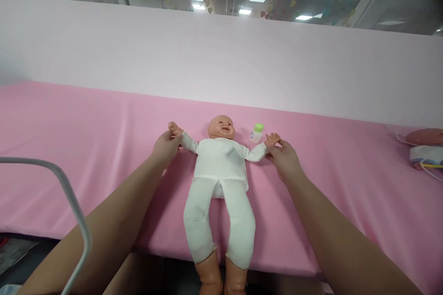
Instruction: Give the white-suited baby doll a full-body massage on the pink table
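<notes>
A baby doll (pixel 221 161) in a white cloth suit lies face up, its head toward the wall and its feet over the near edge. My left hand (pixel 166 148) is closed around the doll's wrist on the left side of the view. On the other side, my right hand (pixel 284 159) pinches the doll's other wrist, just below its spread fingers. Both doll arms are stretched outward. Close to the doll's head and right arm in view stands a small white bottle (pixel 256 134) with a green cap, slightly tilted.
Pink cloth (pixel 104 147) covers the table, and a white partition (pixel 221 60) rises behind it. At the far right lies a bundle of items (pixel 427 152) in clear plastic. A grey cable or tube (pixel 74 203) curves across the lower left.
</notes>
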`<act>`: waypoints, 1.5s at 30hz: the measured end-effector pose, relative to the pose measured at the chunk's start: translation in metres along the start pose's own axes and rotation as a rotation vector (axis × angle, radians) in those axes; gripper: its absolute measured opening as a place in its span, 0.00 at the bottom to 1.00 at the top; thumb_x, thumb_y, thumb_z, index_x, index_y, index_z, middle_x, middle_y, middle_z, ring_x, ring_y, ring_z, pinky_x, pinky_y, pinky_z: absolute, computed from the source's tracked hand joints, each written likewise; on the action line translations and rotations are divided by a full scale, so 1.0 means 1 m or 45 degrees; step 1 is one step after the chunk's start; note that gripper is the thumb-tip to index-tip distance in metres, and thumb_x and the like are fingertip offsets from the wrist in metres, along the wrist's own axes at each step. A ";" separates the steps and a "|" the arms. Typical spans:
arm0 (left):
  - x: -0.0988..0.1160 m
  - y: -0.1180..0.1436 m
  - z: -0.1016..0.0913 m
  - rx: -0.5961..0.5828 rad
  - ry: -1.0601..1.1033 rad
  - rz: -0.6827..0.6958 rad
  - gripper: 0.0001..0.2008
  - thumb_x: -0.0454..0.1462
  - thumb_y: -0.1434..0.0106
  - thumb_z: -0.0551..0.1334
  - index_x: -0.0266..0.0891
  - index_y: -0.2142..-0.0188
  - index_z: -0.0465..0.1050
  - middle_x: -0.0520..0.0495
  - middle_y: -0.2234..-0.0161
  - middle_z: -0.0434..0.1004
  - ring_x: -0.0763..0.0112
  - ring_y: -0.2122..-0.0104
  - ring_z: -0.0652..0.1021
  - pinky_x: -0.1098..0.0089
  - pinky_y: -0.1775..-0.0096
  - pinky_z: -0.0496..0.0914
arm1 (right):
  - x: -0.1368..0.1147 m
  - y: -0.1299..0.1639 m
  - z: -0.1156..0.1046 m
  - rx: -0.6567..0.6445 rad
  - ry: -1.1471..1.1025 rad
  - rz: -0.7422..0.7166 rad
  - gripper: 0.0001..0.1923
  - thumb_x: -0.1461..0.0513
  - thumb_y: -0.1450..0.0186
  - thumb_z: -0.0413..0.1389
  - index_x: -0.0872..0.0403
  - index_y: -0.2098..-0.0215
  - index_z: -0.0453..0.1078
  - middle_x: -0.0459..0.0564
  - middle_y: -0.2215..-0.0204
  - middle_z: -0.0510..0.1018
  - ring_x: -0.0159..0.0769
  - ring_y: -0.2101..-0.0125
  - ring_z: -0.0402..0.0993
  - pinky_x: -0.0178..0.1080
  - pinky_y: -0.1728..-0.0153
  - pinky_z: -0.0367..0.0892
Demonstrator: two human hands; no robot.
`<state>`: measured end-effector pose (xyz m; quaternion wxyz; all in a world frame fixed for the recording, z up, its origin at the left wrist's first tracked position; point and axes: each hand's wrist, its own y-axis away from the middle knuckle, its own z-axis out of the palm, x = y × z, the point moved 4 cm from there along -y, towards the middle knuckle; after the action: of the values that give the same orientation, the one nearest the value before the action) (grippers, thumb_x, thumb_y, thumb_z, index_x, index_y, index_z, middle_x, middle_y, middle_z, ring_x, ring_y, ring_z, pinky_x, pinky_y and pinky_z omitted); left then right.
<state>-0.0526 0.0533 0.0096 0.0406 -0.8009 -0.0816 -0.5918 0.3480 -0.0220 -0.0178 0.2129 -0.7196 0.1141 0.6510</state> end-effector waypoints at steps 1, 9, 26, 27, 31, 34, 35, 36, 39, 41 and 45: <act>0.008 0.006 0.001 0.001 -0.167 0.167 0.11 0.44 0.32 0.63 0.40 0.55 0.74 0.41 0.57 0.83 0.56 0.59 0.83 0.57 0.55 0.78 | -0.007 0.005 0.005 -0.039 0.013 -0.063 0.28 0.51 0.35 0.66 0.52 0.41 0.72 0.55 0.50 0.84 0.48 0.50 0.83 0.51 0.47 0.81; 0.039 0.058 0.033 -0.258 -0.784 0.972 0.20 0.42 0.34 0.64 0.49 0.43 0.78 0.47 0.48 0.82 0.56 0.50 0.79 0.59 0.49 0.74 | -0.056 0.062 0.048 -0.486 0.547 -0.792 0.19 0.61 0.34 0.62 0.45 0.44 0.77 0.48 0.48 0.83 0.45 0.49 0.81 0.50 0.46 0.77; 0.032 0.060 0.045 -0.393 -0.945 1.080 0.21 0.38 0.33 0.62 0.52 0.42 0.80 0.46 0.44 0.79 0.53 0.45 0.77 0.56 0.43 0.73 | -0.062 0.084 0.069 -0.680 0.774 -1.059 0.16 0.67 0.32 0.58 0.47 0.48 0.77 0.49 0.51 0.84 0.45 0.50 0.79 0.52 0.46 0.75; 0.032 0.057 0.043 -0.380 -0.850 1.022 0.21 0.39 0.34 0.64 0.51 0.43 0.80 0.46 0.45 0.79 0.54 0.46 0.78 0.57 0.45 0.74 | -0.061 0.080 0.066 -0.623 0.731 -0.988 0.16 0.66 0.33 0.59 0.46 0.48 0.77 0.49 0.51 0.84 0.45 0.50 0.79 0.52 0.47 0.76; 0.026 0.038 0.027 -0.237 -0.423 0.663 0.19 0.44 0.38 0.67 0.52 0.47 0.81 0.50 0.49 0.83 0.57 0.50 0.81 0.63 0.51 0.76 | -0.050 0.057 0.046 -0.315 0.392 -0.642 0.18 0.59 0.34 0.63 0.46 0.45 0.76 0.50 0.47 0.83 0.45 0.49 0.80 0.52 0.43 0.75; 0.013 0.017 0.012 -0.147 -0.092 0.336 0.16 0.45 0.41 0.69 0.46 0.53 0.81 0.48 0.54 0.85 0.56 0.54 0.83 0.63 0.55 0.77 | -0.037 0.036 0.029 -0.095 0.143 -0.407 0.24 0.54 0.35 0.66 0.50 0.43 0.72 0.54 0.45 0.81 0.46 0.47 0.81 0.53 0.43 0.76; 0.008 0.011 0.009 -0.135 0.020 0.260 0.16 0.45 0.42 0.69 0.44 0.55 0.80 0.46 0.55 0.85 0.56 0.55 0.83 0.63 0.56 0.77 | -0.032 0.030 0.023 -0.045 0.110 -0.332 0.26 0.53 0.36 0.67 0.50 0.42 0.71 0.55 0.46 0.82 0.47 0.48 0.81 0.54 0.43 0.76; 0.003 0.004 0.006 -0.121 0.122 0.201 0.16 0.45 0.42 0.69 0.42 0.56 0.79 0.45 0.55 0.84 0.56 0.56 0.83 0.62 0.56 0.78 | -0.026 0.023 0.018 -0.001 0.093 -0.255 0.29 0.52 0.37 0.67 0.50 0.41 0.70 0.55 0.48 0.83 0.47 0.49 0.82 0.55 0.44 0.76; -0.012 -0.012 -0.003 -0.003 0.298 0.048 0.15 0.43 0.43 0.69 0.39 0.59 0.79 0.41 0.54 0.83 0.57 0.55 0.83 0.61 0.54 0.77 | -0.008 0.005 0.004 0.099 0.044 -0.034 0.33 0.51 0.38 0.68 0.49 0.39 0.67 0.54 0.51 0.84 0.47 0.53 0.84 0.55 0.44 0.78; -0.020 -0.019 -0.008 0.125 0.276 -0.067 0.13 0.41 0.45 0.69 0.39 0.60 0.79 0.41 0.57 0.83 0.57 0.58 0.83 0.61 0.56 0.77 | 0.005 -0.004 -0.002 0.140 -0.018 0.089 0.33 0.53 0.38 0.69 0.50 0.38 0.67 0.55 0.49 0.84 0.47 0.52 0.84 0.52 0.46 0.80; -0.024 -0.021 -0.017 0.270 -0.044 -0.127 0.14 0.40 0.46 0.67 0.39 0.59 0.76 0.40 0.62 0.81 0.54 0.64 0.82 0.59 0.63 0.74 | 0.025 -0.013 -0.005 0.050 -0.076 0.291 0.29 0.58 0.38 0.68 0.53 0.41 0.68 0.59 0.40 0.78 0.49 0.45 0.81 0.47 0.49 0.82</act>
<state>-0.0787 0.0689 -0.0088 0.0941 -0.7971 -0.1842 -0.5673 0.3613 -0.0094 -0.0404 0.1546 -0.6779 0.2017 0.6898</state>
